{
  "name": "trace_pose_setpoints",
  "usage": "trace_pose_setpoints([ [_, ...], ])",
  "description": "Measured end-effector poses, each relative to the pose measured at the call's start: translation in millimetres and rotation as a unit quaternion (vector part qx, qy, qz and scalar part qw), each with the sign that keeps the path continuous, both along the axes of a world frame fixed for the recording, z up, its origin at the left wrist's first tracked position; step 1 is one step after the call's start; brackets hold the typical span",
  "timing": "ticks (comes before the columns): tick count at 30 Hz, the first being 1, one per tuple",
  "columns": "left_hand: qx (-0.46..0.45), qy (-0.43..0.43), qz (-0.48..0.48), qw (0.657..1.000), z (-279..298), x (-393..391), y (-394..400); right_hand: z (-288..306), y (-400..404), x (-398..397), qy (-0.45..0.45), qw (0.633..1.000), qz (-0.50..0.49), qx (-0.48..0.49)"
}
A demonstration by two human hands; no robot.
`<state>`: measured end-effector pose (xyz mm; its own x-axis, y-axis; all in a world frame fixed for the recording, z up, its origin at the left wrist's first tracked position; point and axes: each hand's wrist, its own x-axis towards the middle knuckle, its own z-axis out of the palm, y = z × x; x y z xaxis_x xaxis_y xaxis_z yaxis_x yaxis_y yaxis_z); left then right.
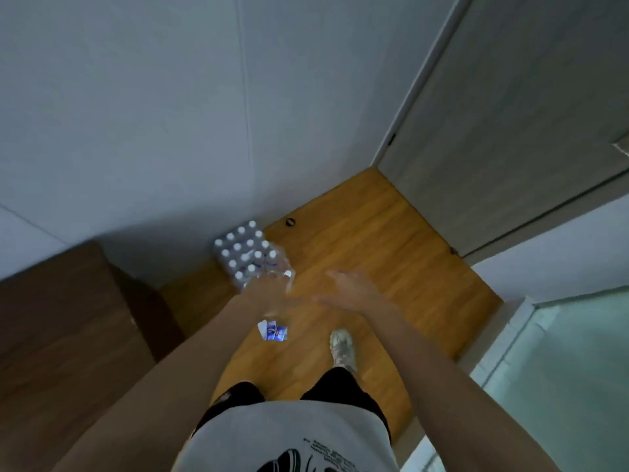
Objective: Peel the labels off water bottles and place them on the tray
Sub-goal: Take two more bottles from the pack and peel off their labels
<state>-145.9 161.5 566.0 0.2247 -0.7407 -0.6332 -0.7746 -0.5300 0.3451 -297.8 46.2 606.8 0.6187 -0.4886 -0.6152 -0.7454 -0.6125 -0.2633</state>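
Left hand (269,294) gripping clear plastic bottle (287,279) over shrink-wrapped white-capped bottle pack (243,248); right hand (343,291) spread, empty. Best: steady bottle, find label seam, peel slowly.

The person wears a white T-shirt (292,437) with a black graphic and lettering, black shorts (343,386), a pale chunky sneaker (343,347), and both forearms are bare of sleeves.

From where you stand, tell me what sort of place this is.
Probably a room corner or hallway in a home or office: a wooden floor, plain white walls and a closed door. A shrink-wrapped pack of water bottles sits against the wall.
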Motion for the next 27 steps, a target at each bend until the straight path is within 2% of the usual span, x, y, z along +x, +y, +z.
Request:
trace_pose_setpoints([
  [2, -0.015, -0.036, 0.022, 0.999, -10.8, 10.3, -16.9, -5.9, -32.0, 19.2, -0.006, 0.999, 0.053, -0.006],
  [5, -0.039, -0.045, 0.080, 0.995, -24.6, 13.1, -45.7, -20.2, -78.4, 42.1, -0.027, 0.991, 0.132, 0.019],
  [8, -0.082, -0.086, 0.154, 0.981, -36.5, 8.3, -72.5, -34.6, -122.2, 55.8, -0.048, 0.976, 0.210, 0.033],
  [12, -0.018, -0.066, 0.232, 0.970, -48.6, 2.3, -99.2, -54.1, -159.4, 67.7, -0.043, 0.955, 0.293, 0.027],
  [17, 0.015, -0.064, 0.275, 0.959, -81.9, 4.5, -107.6, -100.1, -181.0, 79.7, -0.046, 0.945, 0.321, 0.041],
  [22, 0.011, -0.069, 0.285, 0.956, -174.1, 23.1, -107.3, -203.8, -185.5, 111.7, -0.088, 0.938, 0.330, 0.059],
  [27, -0.024, -0.111, 0.265, 0.958, -326.9, 56.5, -112.2, -376.9, -184.0, 156.4, -0.118, 0.932, 0.339, 0.044],
])
